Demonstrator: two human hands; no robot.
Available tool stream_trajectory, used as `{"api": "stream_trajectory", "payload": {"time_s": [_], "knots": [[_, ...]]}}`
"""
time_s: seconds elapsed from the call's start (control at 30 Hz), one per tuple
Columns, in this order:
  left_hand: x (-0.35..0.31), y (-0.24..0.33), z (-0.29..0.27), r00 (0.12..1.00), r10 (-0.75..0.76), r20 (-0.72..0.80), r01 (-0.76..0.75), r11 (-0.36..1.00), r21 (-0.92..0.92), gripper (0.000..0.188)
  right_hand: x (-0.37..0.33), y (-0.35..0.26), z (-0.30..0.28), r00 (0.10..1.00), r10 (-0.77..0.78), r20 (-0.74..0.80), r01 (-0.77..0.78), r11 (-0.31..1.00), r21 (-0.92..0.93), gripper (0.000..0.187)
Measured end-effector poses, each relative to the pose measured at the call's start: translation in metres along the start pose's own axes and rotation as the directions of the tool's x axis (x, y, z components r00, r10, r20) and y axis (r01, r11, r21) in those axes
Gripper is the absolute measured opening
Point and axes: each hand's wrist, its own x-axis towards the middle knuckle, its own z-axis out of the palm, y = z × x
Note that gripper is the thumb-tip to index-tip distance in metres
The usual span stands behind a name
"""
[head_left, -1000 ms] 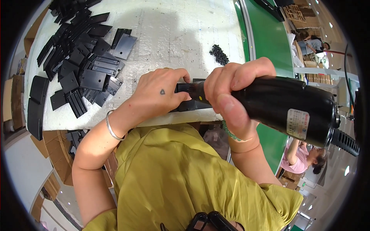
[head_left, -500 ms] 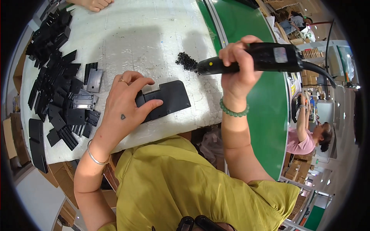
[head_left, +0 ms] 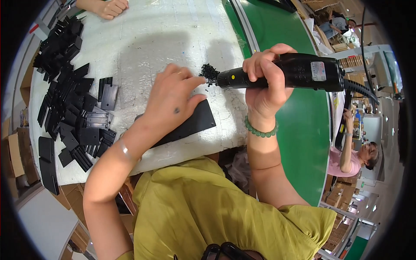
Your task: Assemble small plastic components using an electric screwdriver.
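Note:
My right hand [head_left: 271, 76] is wrapped round a black corded electric screwdriver [head_left: 299, 73] lying sideways. The tool's nose points left, at a heap of small black screws [head_left: 209, 71] on the white table. My left hand [head_left: 175, 93] hovers over a flat black plate [head_left: 197, 122], partly hiding it. Its index fingertip reaches near the edge of the heap, with the thumb apart from it and nothing visible between them.
Black plates and brackets [head_left: 71, 104] are piled along the left of the white-covered table [head_left: 147, 56]. Another person's hand [head_left: 113, 8] rests at the far edge. A green surface [head_left: 299, 143] runs along the right; a person in pink [head_left: 346, 162] is beyond it.
My left hand has moved off the plate's left part, rightward and away from me toward the screws. The screwdriver's nose has shifted slightly left, nearer the heap.

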Motion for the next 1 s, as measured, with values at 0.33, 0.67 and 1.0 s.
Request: {"api": "stream_trajectory", "payload": {"time_s": [0.33, 0.67, 1.0], "knots": [[0.03, -0.018, 0.031, 0.991, 0.107, -0.083, -0.109, 0.994, -0.022, 0.008, 0.007, -0.023, -0.007, 0.991, -0.096, -0.093, 0.103, 0.992, 0.075, 0.029], [0.024, 0.005, 0.004, 0.987, 0.08, -0.136, -0.098, 0.986, -0.133, 0.016, 0.0, -0.045, -0.001, 0.985, -0.136, 0.104, 0.116, 0.977, 0.179, 0.032], [-0.007, 0.02, -0.012, 0.965, 0.243, -0.094, -0.25, 0.966, -0.071, 0.019, -0.015, -0.07, 0.012, 0.875, -0.061, 0.481, -0.026, 0.985, 0.171, 0.034]]}}
